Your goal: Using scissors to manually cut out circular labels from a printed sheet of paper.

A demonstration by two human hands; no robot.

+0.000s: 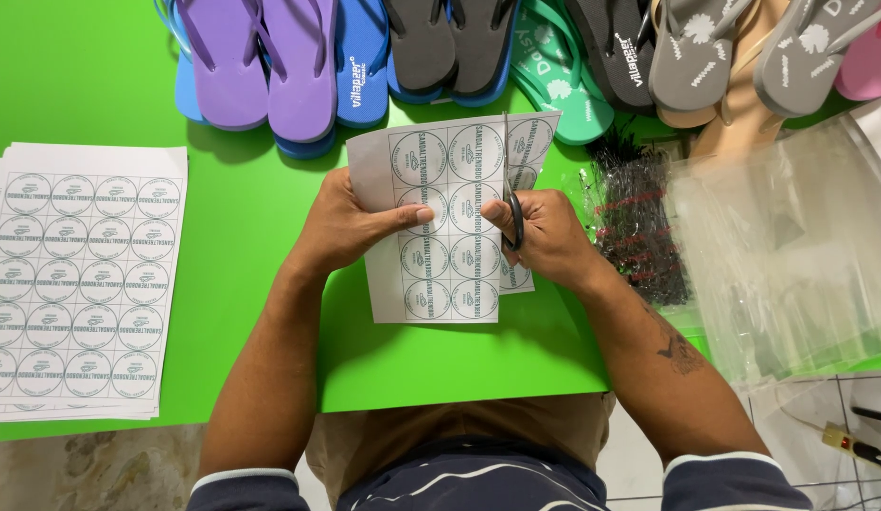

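Note:
My left hand grips the left edge of a white sheet printed with round green labels, thumb on top. My right hand holds scissors whose blades point away from me and run up through the sheet between its label columns. A narrow strip of labels hangs to the right of the blades. The sheet is held just above the green table.
A stack of uncut label sheets lies at the left. Several flip-flops in purple, blue, black, green, grey and pink line the far edge. Clear plastic bags and a bundle of black plastic ties sit at the right.

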